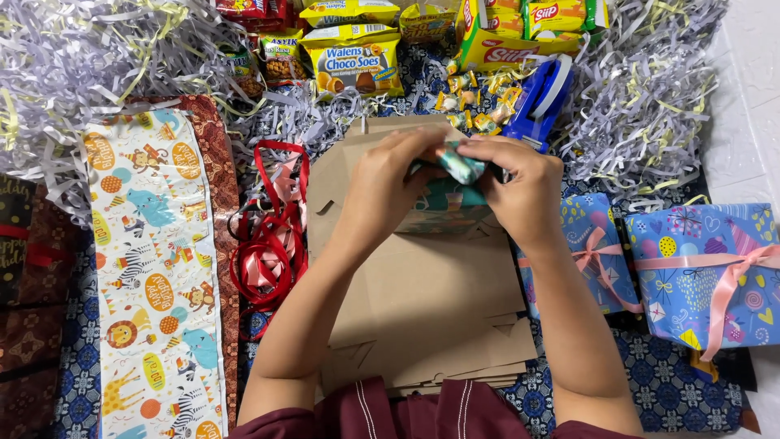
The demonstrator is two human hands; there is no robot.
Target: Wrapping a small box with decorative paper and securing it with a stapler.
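Paper (459, 162): teal, lying crumpled over the cardboard (422, 301)
Left hand (382, 191): fingers pinching the paper
Right hand (524, 191): fingers gripping the paper
Ribbon (268, 244): lying left of the cardboard
Gifts (707, 268): sitting right of the cardboard

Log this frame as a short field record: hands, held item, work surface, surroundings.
left hand: left hand grips the teal patterned wrapped item from its left side
right hand: right hand pinches the item's folded paper at its top right
work surface: stack of flat brown cardboard box blanks under the item
left of stack: tangle of red and pink ribbon; animal-print wrapping sheet
right of stack: two blue gift boxes with pink ribbon
behind: blue tape dispenser, snack packets, shredded paper
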